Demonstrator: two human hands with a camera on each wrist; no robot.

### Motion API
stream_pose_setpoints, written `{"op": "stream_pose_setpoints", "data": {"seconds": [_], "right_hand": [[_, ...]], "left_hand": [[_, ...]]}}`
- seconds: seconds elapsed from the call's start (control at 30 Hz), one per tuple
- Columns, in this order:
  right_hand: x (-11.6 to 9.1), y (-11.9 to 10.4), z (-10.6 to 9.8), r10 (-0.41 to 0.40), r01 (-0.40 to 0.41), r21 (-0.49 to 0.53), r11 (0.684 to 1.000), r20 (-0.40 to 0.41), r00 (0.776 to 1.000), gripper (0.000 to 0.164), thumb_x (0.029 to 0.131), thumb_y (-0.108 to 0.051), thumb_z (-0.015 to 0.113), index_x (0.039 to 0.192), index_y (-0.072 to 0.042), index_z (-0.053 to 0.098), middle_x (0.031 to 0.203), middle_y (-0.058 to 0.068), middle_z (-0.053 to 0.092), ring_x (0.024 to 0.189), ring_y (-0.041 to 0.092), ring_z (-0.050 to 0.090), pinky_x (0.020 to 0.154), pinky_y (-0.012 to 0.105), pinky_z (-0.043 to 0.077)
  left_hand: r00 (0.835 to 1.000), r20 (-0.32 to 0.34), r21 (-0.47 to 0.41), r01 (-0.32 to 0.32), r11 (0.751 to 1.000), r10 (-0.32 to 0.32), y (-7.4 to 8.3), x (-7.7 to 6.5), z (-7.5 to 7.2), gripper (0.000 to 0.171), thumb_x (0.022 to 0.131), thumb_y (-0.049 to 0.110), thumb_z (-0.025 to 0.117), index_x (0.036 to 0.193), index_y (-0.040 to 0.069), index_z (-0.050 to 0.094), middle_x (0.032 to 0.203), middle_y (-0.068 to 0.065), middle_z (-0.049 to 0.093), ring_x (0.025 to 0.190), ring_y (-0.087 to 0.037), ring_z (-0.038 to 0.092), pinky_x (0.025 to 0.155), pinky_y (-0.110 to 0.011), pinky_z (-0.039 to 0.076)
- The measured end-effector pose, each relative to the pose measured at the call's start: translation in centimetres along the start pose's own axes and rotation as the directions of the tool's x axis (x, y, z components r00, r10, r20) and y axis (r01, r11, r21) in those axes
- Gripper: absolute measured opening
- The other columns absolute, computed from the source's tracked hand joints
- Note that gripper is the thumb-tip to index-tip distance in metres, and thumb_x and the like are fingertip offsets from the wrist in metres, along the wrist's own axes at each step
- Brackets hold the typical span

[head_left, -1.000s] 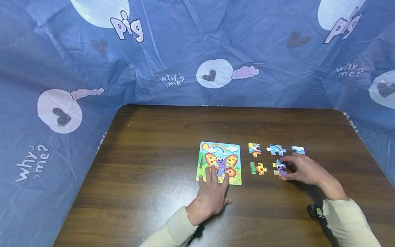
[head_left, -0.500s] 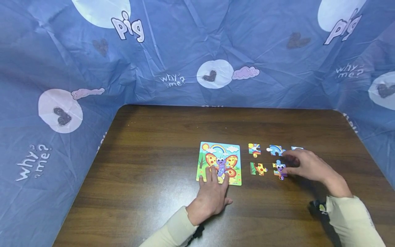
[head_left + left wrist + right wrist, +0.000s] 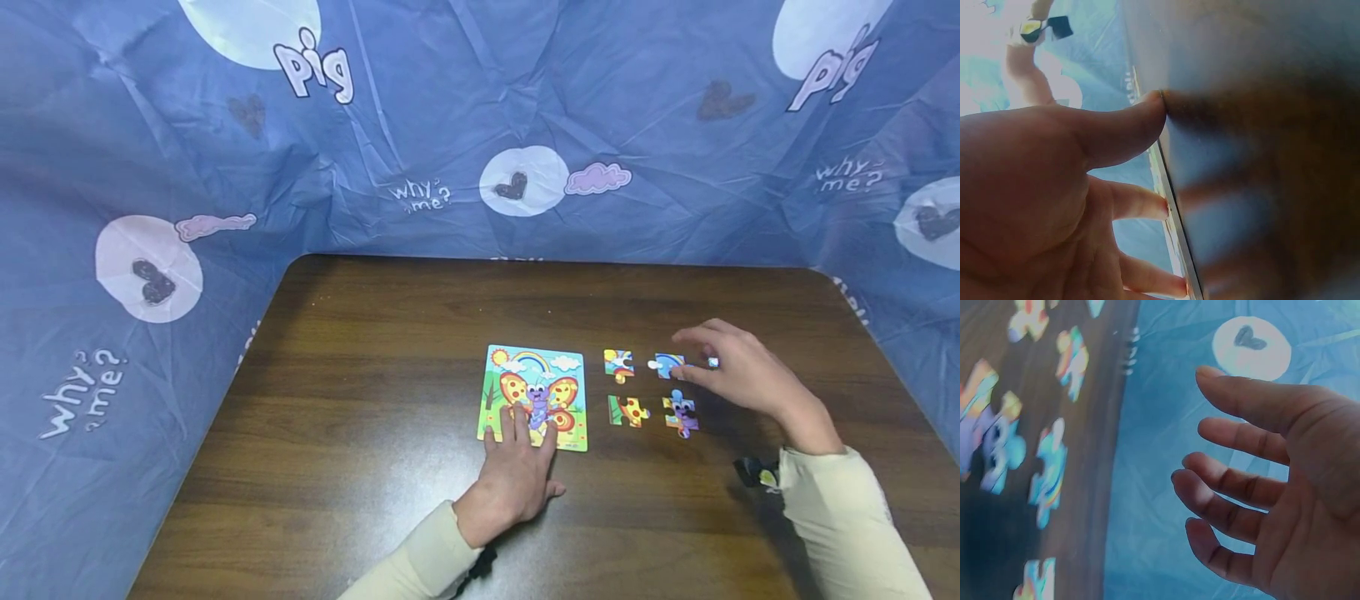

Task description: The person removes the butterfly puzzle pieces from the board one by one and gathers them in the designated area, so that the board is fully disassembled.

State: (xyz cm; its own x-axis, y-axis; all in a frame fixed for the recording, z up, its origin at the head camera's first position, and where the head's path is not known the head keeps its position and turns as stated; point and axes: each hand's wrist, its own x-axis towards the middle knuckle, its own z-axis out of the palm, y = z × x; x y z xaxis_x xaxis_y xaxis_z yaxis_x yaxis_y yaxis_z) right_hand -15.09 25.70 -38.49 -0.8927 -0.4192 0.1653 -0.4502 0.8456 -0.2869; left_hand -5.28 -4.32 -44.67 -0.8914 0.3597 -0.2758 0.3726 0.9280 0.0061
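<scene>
A square butterfly puzzle board [image 3: 566, 364] lies flat on the wooden table. My left hand [image 3: 513, 479] rests its outstretched fingers on the board's lower part; the left wrist view shows the board's thin edge [image 3: 1179, 231] beneath the fingertips. My right hand [image 3: 753, 375] hovers over the upper right puzzle pieces. Its fingers are apart and loosely bent, with nothing between them in the right wrist view. Nearest to it is the rainbow piece [image 3: 667, 365], partly behind the thumb. A cloud piece [image 3: 713, 362] is mostly hidden by the hand. Below lies the purple butterfly-face piece [image 3: 681, 414].
A sun piece [image 3: 618, 362] and a green-and-yellow wing piece [image 3: 627, 410] lie between the board and the other pieces. The brown table [image 3: 360, 358] ends at the back against a blue printed cloth [image 3: 420, 125].
My right hand has left the butterfly-face piece and moved up and away from me, to above the rainbow and cloud pieces. The left hand has stayed on the board.
</scene>
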Motion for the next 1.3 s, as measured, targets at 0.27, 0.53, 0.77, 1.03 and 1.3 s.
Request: {"op": "stream_pose_setpoints", "data": {"seconds": [0.27, 0.53, 0.77, 1.03, 1.3], "right_hand": [[2.1, -2.7, 0.0, 0.011, -0.014, 0.062, 0.998, 0.047, 0.999, 0.041, 0.086, -0.027, 0.078, 0.121, -0.008, 0.068, 0.114, 0.013, 0.067, 0.091, 0.026, 0.066, 0.077, 0.044, 0.052], [4.3, -5.1, 1.6, -0.015, -0.002, 0.13, 0.992, 0.128, 0.992, 0.043, 0.087, -0.024, 0.077, 0.125, -0.006, 0.066, 0.124, 0.016, 0.065, 0.106, 0.038, 0.068, 0.089, 0.055, 0.054], [5.6, -7.4, 4.2, -0.05, 0.018, 0.148, 0.989, 0.22, 0.974, 0.048, 0.085, -0.022, 0.079, 0.128, -0.006, 0.066, 0.126, 0.017, 0.064, 0.116, 0.036, 0.063, 0.096, 0.056, 0.052], [6.4, -8.8, 7.1, -0.039, -0.014, 0.163, 0.987, 0.318, 0.947, 0.054, 0.083, -0.022, 0.081, 0.131, -0.003, 0.064, 0.127, 0.018, 0.063, 0.116, 0.035, 0.063, 0.097, 0.053, 0.052], [6.0, -9.6, 9.1, -0.055, 0.005, 0.153, 0.988, 0.325, 0.944, 0.057, 0.081, -0.025, 0.083, 0.128, 0.0, 0.065, 0.123, 0.019, 0.064, 0.104, 0.029, 0.065, 0.09, 0.047, 0.055]], "left_hand": [[1.0, 0.008, -0.002, -0.001, 1.0, 0.001, 0.0, 0.0, -0.1, 0.079, 0.089, 0.063, 0.061, 0.153, 0.024, 0.038, 0.157, -0.027, 0.036, 0.147, -0.043, 0.036, 0.11, -0.056, 0.044], [1.0, 0.006, 0.005, 0.002, 1.0, -0.002, -0.1, -0.1, -0.1, 0.079, 0.088, 0.064, 0.061, 0.153, 0.024, 0.037, 0.157, -0.027, 0.037, 0.147, -0.043, 0.036, 0.11, -0.055, 0.044], [1.0, -0.007, 0.009, 0.002, 1.0, -0.002, -0.1, -0.1, -0.1, 0.08, 0.088, 0.064, 0.062, 0.153, 0.025, 0.038, 0.156, -0.027, 0.038, 0.146, -0.043, 0.037, 0.109, -0.055, 0.045], [1.0, 0.003, 0.024, 0.0, 1.0, 0.0, 0.0, 0.0, -0.1, 0.081, 0.088, 0.065, 0.061, 0.154, 0.026, 0.037, 0.156, -0.026, 0.038, 0.146, -0.043, 0.037, 0.109, -0.055, 0.045], [1.0, 0.001, 0.028, 0.001, 1.0, -0.001, -0.1, -0.2, -0.3, 0.081, 0.088, 0.064, 0.061, 0.154, 0.025, 0.037, 0.156, -0.026, 0.037, 0.146, -0.042, 0.037, 0.109, -0.055, 0.046]]}}
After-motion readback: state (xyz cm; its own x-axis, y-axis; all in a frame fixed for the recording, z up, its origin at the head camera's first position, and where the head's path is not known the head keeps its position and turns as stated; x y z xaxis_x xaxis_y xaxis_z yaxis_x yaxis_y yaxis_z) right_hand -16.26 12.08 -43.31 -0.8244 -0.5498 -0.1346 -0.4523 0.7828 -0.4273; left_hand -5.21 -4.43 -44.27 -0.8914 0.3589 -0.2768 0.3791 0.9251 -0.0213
